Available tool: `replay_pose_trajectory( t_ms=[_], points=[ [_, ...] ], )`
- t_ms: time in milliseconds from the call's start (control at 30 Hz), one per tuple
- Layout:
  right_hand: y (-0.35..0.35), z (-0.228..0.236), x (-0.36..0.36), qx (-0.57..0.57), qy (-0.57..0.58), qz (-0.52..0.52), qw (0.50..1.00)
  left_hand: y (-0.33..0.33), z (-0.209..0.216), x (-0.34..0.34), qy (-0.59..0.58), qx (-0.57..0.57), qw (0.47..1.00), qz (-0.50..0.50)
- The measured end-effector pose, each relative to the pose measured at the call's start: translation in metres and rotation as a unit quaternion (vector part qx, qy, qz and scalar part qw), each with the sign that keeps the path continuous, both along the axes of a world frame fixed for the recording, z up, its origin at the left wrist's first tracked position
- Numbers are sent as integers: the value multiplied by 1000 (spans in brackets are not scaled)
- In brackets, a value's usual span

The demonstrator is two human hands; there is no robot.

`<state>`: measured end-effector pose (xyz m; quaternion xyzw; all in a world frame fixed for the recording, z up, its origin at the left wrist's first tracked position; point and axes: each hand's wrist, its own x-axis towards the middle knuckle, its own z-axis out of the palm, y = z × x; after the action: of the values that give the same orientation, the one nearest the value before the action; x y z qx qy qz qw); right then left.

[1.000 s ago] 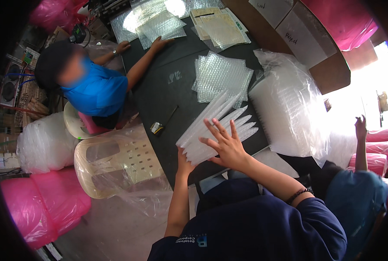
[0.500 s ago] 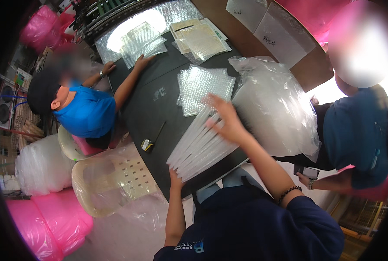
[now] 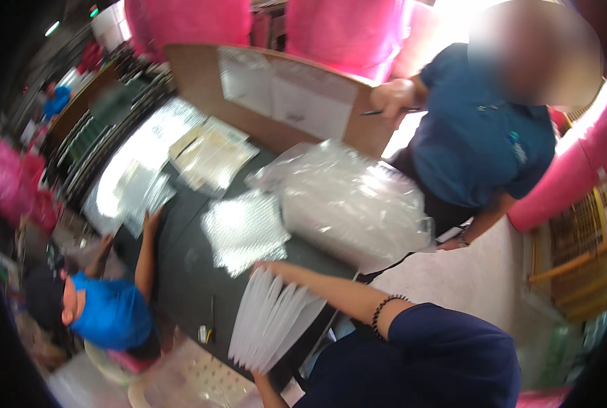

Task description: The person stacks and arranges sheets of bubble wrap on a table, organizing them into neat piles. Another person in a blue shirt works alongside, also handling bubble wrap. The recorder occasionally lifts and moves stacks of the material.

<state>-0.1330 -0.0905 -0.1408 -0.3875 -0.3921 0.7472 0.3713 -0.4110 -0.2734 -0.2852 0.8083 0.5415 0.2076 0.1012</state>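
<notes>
A fanned bundle of translucent white pouches [image 3: 273, 319] is held over the near edge of the dark table [image 3: 181, 272], its lower end pinched by the left hand [image 3: 260, 378], while the right hand [image 3: 271, 270] meets its upper end, fingers partly hidden, their grip impossible to tell. Just beyond lies a stack of bubble-wrap sheets [image 3: 244, 231], beside a large plastic-wrapped bundle [image 3: 358, 211]. Farther out, a co-worker in bright blue [image 3: 113, 309] sits at the left, and a person in teal [image 3: 480, 143] stands at the right holding a pen [image 3: 371, 113].
</notes>
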Motion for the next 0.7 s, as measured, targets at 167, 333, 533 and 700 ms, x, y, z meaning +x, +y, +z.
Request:
replay_pose_trajectory(
  t_ms=[167,333,533,700],
  points=[
    [-17,-15,-21,-82,-79,5,994,18,27,10,-84,-123,983,103],
    [-24,58,-18,-195,-158,10,968,22,44,15,-225,-205,935,182],
    [-29,88,5,-52,-125,167,977,18,76,28,-555,-293,735,257],
    [-48,62,22,-126,-75,116,982,18,96,15,-743,-352,515,243]
  ],
)
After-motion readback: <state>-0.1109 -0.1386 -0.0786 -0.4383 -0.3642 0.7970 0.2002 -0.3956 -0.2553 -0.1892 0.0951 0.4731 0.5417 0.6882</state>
